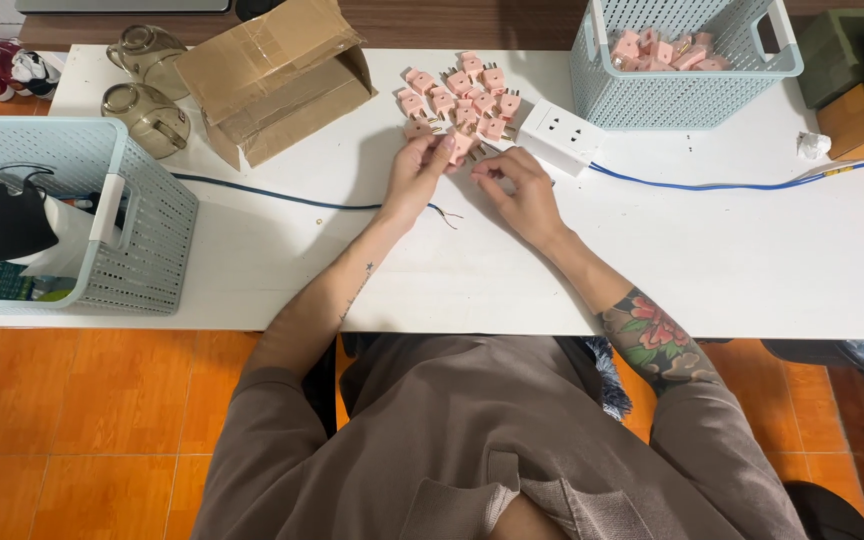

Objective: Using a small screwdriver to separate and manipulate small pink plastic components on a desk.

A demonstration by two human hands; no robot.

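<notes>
Several pink plug adapters [459,98] lie in a loose pile on the white table [712,260]. My left hand [415,175] holds one pink adapter [460,146] at the near edge of the pile. My right hand [519,190] rests just to its right with fingers bent toward that same adapter; whether it touches it I cannot tell. A white power strip [562,135] lies right behind my right hand, its blue cable [732,184] running off to the right.
A light basket [687,95] at the back right holds more pink adapters. A cardboard box [272,80] and two glass mugs [147,85] stand back left. Another basket [142,225] hangs over the left edge. A dark wire [272,193] crosses the table.
</notes>
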